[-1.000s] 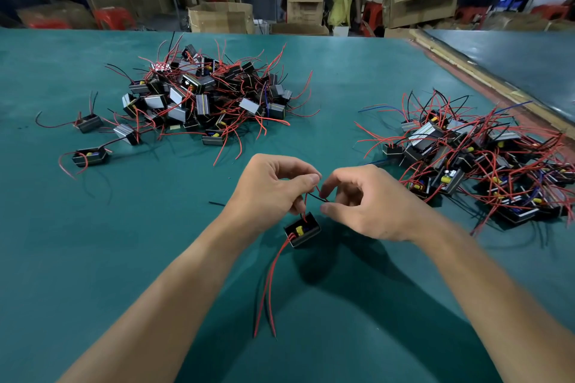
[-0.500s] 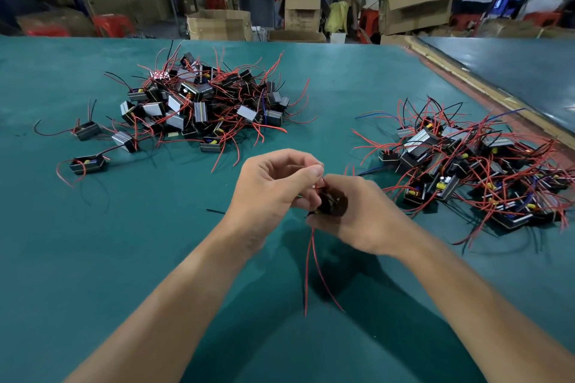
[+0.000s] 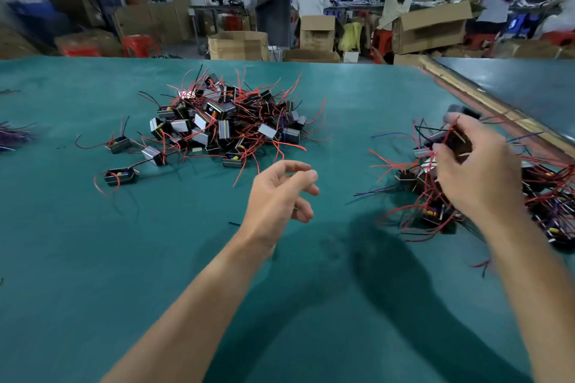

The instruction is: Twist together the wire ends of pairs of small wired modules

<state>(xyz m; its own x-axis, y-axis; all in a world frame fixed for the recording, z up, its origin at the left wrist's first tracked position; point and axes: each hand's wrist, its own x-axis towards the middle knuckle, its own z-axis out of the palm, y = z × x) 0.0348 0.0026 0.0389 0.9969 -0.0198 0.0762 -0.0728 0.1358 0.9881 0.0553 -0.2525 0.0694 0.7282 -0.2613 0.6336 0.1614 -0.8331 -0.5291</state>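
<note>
A big heap of small black modules with red and black wires [image 3: 230, 124] lies on the green table [image 3: 93, 258], far left of centre. A second heap of modules [image 3: 404, 176] lies at the right. My right hand [image 3: 476, 177] is raised over that right heap, fingers curled round a blurred dark module [image 3: 460, 146] whose red and black wires stick out to the left. My left hand [image 3: 277, 193] hovers over the middle of the table with loosely curled fingers and holds nothing.
Two single modules [image 3: 120, 176] [image 3: 119, 144] lie apart at the left of the big heap. A wooden strip [image 3: 497, 109] borders the table at the right. Cardboard boxes [image 3: 238, 45] and seated people are beyond the far edge.
Both hands were together at the centre, working a module's wires. Now my right hand has swung right over the right heap with the module, and my left hand has let go.
</note>
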